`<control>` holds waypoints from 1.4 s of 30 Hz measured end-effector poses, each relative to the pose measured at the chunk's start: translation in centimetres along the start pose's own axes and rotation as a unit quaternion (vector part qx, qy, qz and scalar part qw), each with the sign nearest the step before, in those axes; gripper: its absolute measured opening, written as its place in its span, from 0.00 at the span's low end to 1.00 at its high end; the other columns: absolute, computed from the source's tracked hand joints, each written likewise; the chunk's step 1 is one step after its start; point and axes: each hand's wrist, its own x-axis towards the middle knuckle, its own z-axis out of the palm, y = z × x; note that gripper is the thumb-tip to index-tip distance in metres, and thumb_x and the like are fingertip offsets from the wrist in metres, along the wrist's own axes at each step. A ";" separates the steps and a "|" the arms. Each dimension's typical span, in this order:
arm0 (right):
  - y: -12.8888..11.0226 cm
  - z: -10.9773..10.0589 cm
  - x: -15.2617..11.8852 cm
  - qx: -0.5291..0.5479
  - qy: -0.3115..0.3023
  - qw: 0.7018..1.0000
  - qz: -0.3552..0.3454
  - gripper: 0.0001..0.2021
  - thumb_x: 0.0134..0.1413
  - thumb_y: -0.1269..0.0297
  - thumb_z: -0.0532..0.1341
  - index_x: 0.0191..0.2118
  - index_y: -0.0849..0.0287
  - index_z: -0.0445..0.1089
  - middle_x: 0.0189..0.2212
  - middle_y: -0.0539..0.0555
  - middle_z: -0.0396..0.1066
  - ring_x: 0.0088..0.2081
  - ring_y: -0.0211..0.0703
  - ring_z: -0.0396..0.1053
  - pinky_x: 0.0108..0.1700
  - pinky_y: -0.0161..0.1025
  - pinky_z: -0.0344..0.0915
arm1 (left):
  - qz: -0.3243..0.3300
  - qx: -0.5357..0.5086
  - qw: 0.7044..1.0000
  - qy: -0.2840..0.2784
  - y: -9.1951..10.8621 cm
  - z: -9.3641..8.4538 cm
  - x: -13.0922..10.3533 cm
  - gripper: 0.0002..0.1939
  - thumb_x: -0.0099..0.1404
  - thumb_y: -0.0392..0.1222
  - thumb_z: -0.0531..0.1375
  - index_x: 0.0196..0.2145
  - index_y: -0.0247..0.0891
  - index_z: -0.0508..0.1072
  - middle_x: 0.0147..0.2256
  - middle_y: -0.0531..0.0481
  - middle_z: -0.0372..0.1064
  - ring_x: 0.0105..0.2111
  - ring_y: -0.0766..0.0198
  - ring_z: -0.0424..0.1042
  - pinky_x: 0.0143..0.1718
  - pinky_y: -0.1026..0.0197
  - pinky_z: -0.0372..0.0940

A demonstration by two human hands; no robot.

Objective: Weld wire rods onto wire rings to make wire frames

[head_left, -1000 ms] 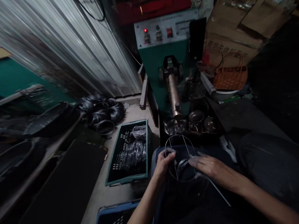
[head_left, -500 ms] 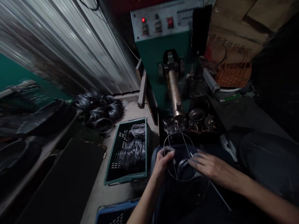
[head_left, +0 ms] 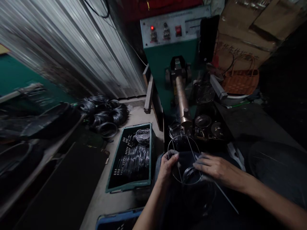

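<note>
Because the straight rod (head_left: 226,197) slants out from under the right hand (head_left: 212,166) towards the lap, it could snag on clothing and drag the held wires askew. The wire ring (head_left: 189,184) might also twist or slip, since the left hand (head_left: 169,164) has it only by its left edge, thumb and fingers closed on the thin metal. The right hand's fingers lie together, nearly straight, over the ring's right side; in this gloom I can't tell whether they pinch it or merely press. The ring thus sits between the hands, with the small wire coil (head_left: 188,172) showing inside its lower part. Just beyond its top edge is the copper-coloured machine arm (head_left: 182,99), whose tip could knock the ring if it were lifted carelessly.
</note>
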 end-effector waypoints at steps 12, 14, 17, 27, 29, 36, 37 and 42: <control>0.9 -0.5 0.9 0.003 -0.024 1.000 0.012 0.17 0.61 0.65 0.59 0.55 0.59 0.65 0.43 0.58 0.70 0.46 0.46 0.68 0.55 0.50 0.63 | 0.011 0.015 1.000 0.024 0.3 -0.1 0.7 0.13 0.54 0.46 0.67 0.30 0.35 0.70 0.19 0.55 0.64 0.16 0.74 0.60 0.18 0.71 0.56; 1.1 -0.7 1.0 0.008 -0.017 0.999 0.037 0.16 0.61 0.64 0.59 0.54 0.56 0.67 0.44 0.58 0.69 0.47 0.47 0.67 0.51 0.48 0.66 | 0.006 0.028 0.999 0.035 0.7 -0.2 1.2 0.14 0.52 0.46 0.68 0.30 0.35 0.70 0.18 0.56 0.63 0.16 0.74 0.60 0.18 0.71 0.56; 3.1 -0.9 1.6 0.070 0.036 0.992 0.094 0.18 0.55 0.61 0.64 0.52 0.52 0.69 0.47 0.57 0.68 0.49 0.49 0.65 0.49 0.46 0.66 | 0.013 0.044 0.998 0.051 1.8 -0.3 3.4 0.16 0.48 0.46 0.70 0.29 0.34 0.71 0.18 0.57 0.62 0.15 0.75 0.60 0.16 0.72 0.54; 11.9 1.0 8.0 0.402 0.215 0.841 0.291 0.20 0.51 0.46 0.62 0.27 0.62 0.69 0.20 0.48 0.64 0.22 0.35 0.62 0.24 0.32 0.60 | 0.093 0.031 0.995 0.028 6.7 -0.3 12.2 0.20 0.43 0.46 0.71 0.30 0.34 0.70 0.16 0.58 0.62 0.12 0.75 0.58 0.12 0.72 0.50; 12.2 1.1 8.8 0.411 0.214 0.836 0.293 0.20 0.49 0.46 0.62 0.26 0.61 0.69 0.19 0.47 0.64 0.20 0.35 0.61 0.23 0.32 0.59 | 0.099 0.028 0.994 0.028 6.9 -0.6 12.9 0.20 0.43 0.47 0.71 0.30 0.34 0.70 0.15 0.59 0.61 0.11 0.75 0.57 0.12 0.72 0.50; 13.0 1.4 9.8 0.412 0.228 0.826 0.310 0.18 0.48 0.49 0.63 0.25 0.61 0.69 0.18 0.48 0.65 0.21 0.35 0.61 0.23 0.32 0.59 | 0.099 0.034 0.994 0.021 6.4 -1.2 14.2 0.19 0.45 0.48 0.70 0.29 0.34 0.69 0.15 0.59 0.60 0.10 0.77 0.53 0.11 0.72 0.46; 12.8 1.3 9.7 0.415 0.229 0.823 0.314 0.18 0.48 0.49 0.63 0.25 0.61 0.69 0.19 0.48 0.65 0.21 0.36 0.62 0.24 0.32 0.60 | 0.101 0.035 0.994 0.020 6.3 -1.3 14.0 0.19 0.46 0.48 0.70 0.29 0.34 0.69 0.15 0.59 0.60 0.10 0.77 0.52 0.11 0.72 0.45; 9.8 -0.1 6.9 0.438 0.232 0.806 0.324 0.22 0.44 0.45 0.66 0.36 0.60 0.72 0.29 0.53 0.73 0.29 0.41 0.70 0.32 0.37 0.68 | 0.121 0.054 0.991 0.020 6.6 -2.7 12.2 0.18 0.48 0.49 0.69 0.30 0.35 0.69 0.18 0.59 0.60 0.14 0.77 0.55 0.14 0.72 0.48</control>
